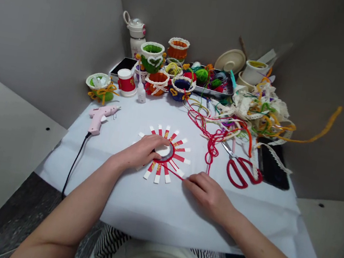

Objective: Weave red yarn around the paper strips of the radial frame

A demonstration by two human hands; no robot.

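Observation:
A paper cup cut into a flat fan of red-and-white strips (168, 156) lies on the white table cover (135, 201). My left hand (144, 151) rests on its left side, fingers pressing down near the round white base. Red yarn (210, 145) runs from a loose tangle down to the fan's lower right edge. My right hand (206, 192) pinches that yarn strand just right of the strips, fingers closed on it.
Red-handled scissors (241, 169) lie to the right, beside a black phone (272, 168). A pink glue gun (101, 116) with a black cord lies at the left. Yarn-wrapped cups (156, 81), a tray of yarn balls (211, 81) and lace ribbon (259, 109) crowd the back.

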